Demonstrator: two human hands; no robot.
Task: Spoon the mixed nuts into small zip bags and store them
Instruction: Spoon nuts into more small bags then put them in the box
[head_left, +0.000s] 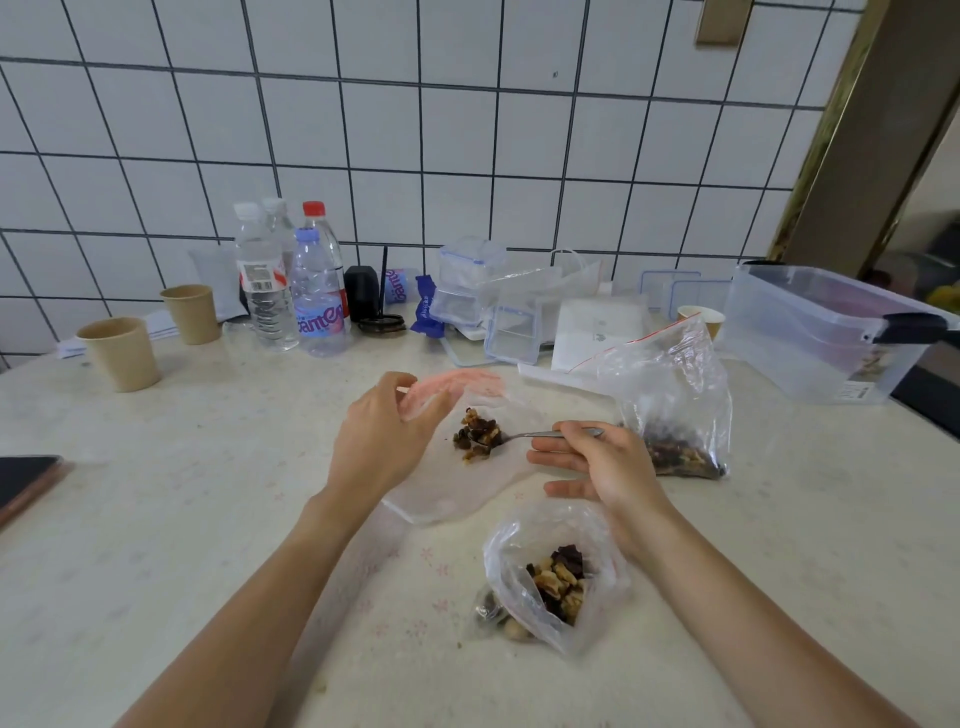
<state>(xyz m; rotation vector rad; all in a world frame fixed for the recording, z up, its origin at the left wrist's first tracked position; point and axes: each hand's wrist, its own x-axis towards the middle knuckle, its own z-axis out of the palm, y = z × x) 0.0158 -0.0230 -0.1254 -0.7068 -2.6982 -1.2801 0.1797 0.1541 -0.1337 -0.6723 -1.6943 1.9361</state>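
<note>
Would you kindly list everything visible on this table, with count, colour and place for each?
small zip bag: 1, clear with pink zip, centre, mouth held open
spoon: 1, metal, loaded with nuts, at the bag mouth
filled small bag: 1, clear, near edge, holding nuts
large nut bag: 1, clear with red zip, right of centre
paper cups: 3, brown, two left, one far right
water bottles: 4, clear, back left
storage bin: 1, clear, right
clip-lid containers: several, clear with blue seals, back centre
phone: 1, dark, left edge
left hand: pinches the bag's mouth
right hand: holds the spoon
</note>
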